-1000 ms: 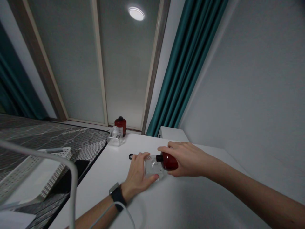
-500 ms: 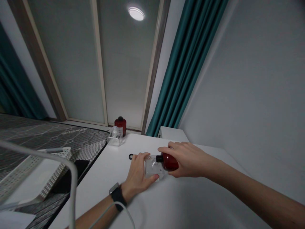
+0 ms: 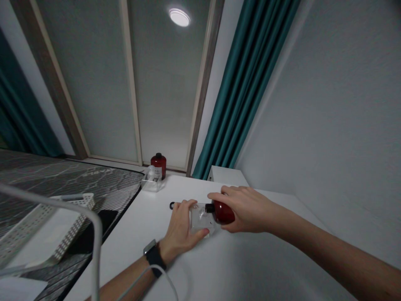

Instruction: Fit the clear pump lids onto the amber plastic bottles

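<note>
My right hand [image 3: 242,207] is wrapped round a dark red bottle [image 3: 223,212], which is tipped on its side with its uncapped-looking black neck [image 3: 209,208] pointing left. That neck lies over a small clear plastic box [image 3: 200,219]. Around the box's left side, my left hand [image 3: 183,228] grips it with thumb and fingers at opposite edges. Whether any liquid runs from the bottle I cannot tell. Just beyond my left fingers lies a small black ring-shaped piece [image 3: 172,205], partly hidden by the hand.
At the table's far edge stands another red bottle [image 3: 158,164] with a black cap, behind a clear box [image 3: 151,182] with clear contents. A white perforated basket [image 3: 59,234] is at left. A pale curved tube [image 3: 96,242] and a thin cable [image 3: 163,272] cross the foreground. The white table [image 3: 131,234] meets the wall.
</note>
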`<action>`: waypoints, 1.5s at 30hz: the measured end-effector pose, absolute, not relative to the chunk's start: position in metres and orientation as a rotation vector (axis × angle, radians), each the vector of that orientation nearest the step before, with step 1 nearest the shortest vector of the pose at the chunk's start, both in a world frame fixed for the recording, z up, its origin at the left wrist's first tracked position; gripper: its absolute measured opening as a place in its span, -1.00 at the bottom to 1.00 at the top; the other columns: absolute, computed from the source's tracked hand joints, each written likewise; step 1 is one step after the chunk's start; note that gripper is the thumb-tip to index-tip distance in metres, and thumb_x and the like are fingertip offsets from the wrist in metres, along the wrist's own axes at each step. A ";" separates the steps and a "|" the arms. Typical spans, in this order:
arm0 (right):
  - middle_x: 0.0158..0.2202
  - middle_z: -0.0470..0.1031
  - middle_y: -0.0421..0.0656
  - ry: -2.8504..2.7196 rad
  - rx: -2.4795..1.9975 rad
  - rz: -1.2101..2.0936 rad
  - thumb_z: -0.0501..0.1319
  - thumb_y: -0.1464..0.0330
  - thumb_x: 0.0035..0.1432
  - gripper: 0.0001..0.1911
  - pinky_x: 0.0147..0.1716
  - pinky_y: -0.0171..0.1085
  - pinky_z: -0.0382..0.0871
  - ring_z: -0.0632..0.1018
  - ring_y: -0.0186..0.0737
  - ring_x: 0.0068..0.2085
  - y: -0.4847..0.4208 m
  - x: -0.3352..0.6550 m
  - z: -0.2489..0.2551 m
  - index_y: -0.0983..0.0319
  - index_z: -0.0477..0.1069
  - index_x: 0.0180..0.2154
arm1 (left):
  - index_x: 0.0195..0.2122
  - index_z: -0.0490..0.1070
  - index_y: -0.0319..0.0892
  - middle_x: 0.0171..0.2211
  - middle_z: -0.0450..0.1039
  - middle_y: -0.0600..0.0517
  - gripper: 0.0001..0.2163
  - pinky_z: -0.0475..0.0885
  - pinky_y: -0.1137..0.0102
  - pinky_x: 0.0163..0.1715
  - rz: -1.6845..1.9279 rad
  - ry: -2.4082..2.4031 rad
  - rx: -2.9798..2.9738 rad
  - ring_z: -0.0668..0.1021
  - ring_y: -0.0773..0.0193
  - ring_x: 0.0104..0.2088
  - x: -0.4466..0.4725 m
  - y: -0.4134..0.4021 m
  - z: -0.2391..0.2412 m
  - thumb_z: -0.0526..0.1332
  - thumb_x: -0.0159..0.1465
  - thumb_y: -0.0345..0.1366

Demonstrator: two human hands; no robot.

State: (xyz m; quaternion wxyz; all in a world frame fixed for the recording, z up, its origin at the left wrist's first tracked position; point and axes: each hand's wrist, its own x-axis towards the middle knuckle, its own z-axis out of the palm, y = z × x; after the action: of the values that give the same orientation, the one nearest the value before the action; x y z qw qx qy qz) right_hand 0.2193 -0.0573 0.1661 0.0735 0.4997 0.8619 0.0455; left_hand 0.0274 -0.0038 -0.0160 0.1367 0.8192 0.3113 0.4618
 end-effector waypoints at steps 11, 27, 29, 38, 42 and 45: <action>-0.11 0.50 -0.03 2.587 1.503 0.127 0.30 0.14 0.07 -0.37 -0.28 -0.15 0.32 0.57 0.04 -0.17 -0.057 0.218 0.167 0.07 0.27 0.17 | 0.09 0.15 -0.23 -0.10 0.37 -0.16 -0.41 0.36 0.04 -0.17 1.318 0.906 2.363 0.40 -0.03 -0.18 0.027 -0.006 -0.014 0.28 0.15 -0.01; -0.12 0.50 -0.03 2.595 1.475 0.151 0.29 0.15 0.08 -0.39 -0.30 -0.14 0.33 0.58 0.07 -0.18 -0.057 0.218 0.168 0.08 0.28 0.16 | 0.08 0.21 -0.23 -0.12 0.40 -0.16 -0.39 0.36 0.08 -0.18 1.316 0.935 2.312 0.43 -0.02 -0.19 0.028 -0.005 -0.014 0.27 0.13 0.05; -0.12 0.50 -0.03 2.597 1.474 0.162 0.29 0.15 0.08 -0.39 -0.30 -0.14 0.33 0.58 0.06 -0.19 -0.057 0.218 0.168 0.09 0.28 0.16 | 0.08 0.22 -0.23 -0.12 0.41 -0.15 -0.40 0.37 0.08 -0.17 1.318 0.941 2.312 0.43 -0.02 -0.20 0.028 -0.005 -0.014 0.28 0.13 0.04; -0.12 0.50 -0.04 2.603 1.461 0.194 0.30 0.15 0.08 -0.38 -0.28 -0.15 0.33 0.58 0.04 -0.19 -0.056 0.219 0.167 0.08 0.27 0.17 | 0.08 0.22 -0.25 -0.11 0.42 -0.16 -0.41 0.38 0.05 -0.14 1.332 0.927 2.329 0.44 -0.03 -0.17 0.028 -0.005 -0.013 0.27 0.14 0.04; -0.12 0.50 -0.05 2.607 1.448 0.209 0.30 0.14 0.08 -0.39 -0.30 -0.16 0.32 0.58 0.06 -0.19 -0.056 0.219 0.167 0.08 0.28 0.16 | 0.08 0.22 -0.26 -0.11 0.41 -0.17 -0.40 0.37 0.04 -0.15 1.321 0.935 2.325 0.43 -0.03 -0.17 0.028 -0.005 -0.014 0.29 0.13 0.01; -0.12 0.50 -0.04 2.611 1.445 0.208 0.30 0.14 0.08 -0.38 -0.30 -0.15 0.32 0.58 0.06 -0.19 -0.056 0.218 0.168 0.08 0.28 0.17 | 0.08 0.23 -0.24 -0.11 0.41 -0.17 -0.39 0.37 0.04 -0.15 1.304 0.953 2.307 0.44 -0.04 -0.17 0.028 -0.005 -0.013 0.29 0.11 0.02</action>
State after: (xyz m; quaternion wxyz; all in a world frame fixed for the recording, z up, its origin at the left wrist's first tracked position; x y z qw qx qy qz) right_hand 0.2185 -0.0561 0.1678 0.0752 0.4818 0.8703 0.0694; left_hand 0.0275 -0.0048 -0.0133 0.1619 0.8083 0.3338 0.4571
